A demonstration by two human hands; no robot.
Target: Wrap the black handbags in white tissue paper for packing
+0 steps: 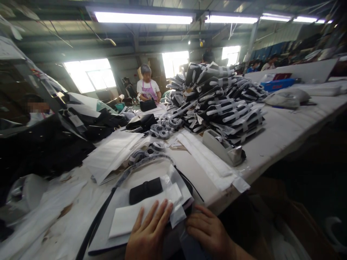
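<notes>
A flat black handbag [100, 240] lies in front of me, its upper face covered by pale wrapping. A white folded padding sheet [121, 218] rests on it, below a small black pouch-like piece [145, 190]. My left hand [149, 231] presses on the padding with fingers stretched out. At the bag's right edge, my right hand [208, 229] has its fingers curled beside a translucent plastic piece [178, 215]; what lies inside them is hidden. The wrapped handle [146, 159] arches beyond the pouch.
A grey tape dispenser [223, 147] stands right of white strips [206, 159]. Wrapped black bags [230, 104] form a tall pile behind. White sheets [111, 151] and rolled straps [164, 133] lie left of centre. Across the table, a person [148, 88] handles a black bag.
</notes>
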